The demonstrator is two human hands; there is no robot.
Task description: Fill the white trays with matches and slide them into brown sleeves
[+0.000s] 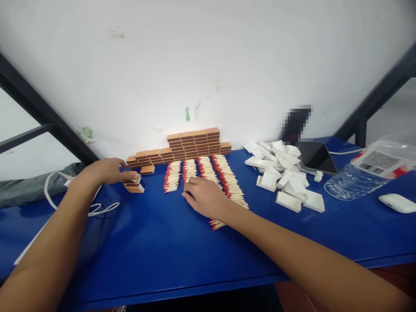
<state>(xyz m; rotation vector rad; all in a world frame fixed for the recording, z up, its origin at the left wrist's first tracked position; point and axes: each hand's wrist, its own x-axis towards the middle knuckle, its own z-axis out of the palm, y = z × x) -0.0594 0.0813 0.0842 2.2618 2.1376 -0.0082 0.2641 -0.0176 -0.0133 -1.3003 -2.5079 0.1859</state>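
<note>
At the left, my left hand (108,170) has its fingers closed at a small stack of matchboxes (134,188), gripping a matchbox at the top. Its fingers cover much of that box, and a bit of white shows by the fingertips. My right hand (205,196) is low over the rows of red-tipped matches (229,177), its fingers curled together and pointing left. Whatever those fingertips may hold is hidden. Part of the match rows lies behind this hand, and some matches show below its wrist.
Stacked matchboxes (194,145) form a stepped row against the wall. White inner trays (286,169) lie heaped at right, beside a dark-screened device (316,157), a clear plastic bag (354,177) and a white case (396,203). A white cable (104,209) loops at left on the blue table (156,255).
</note>
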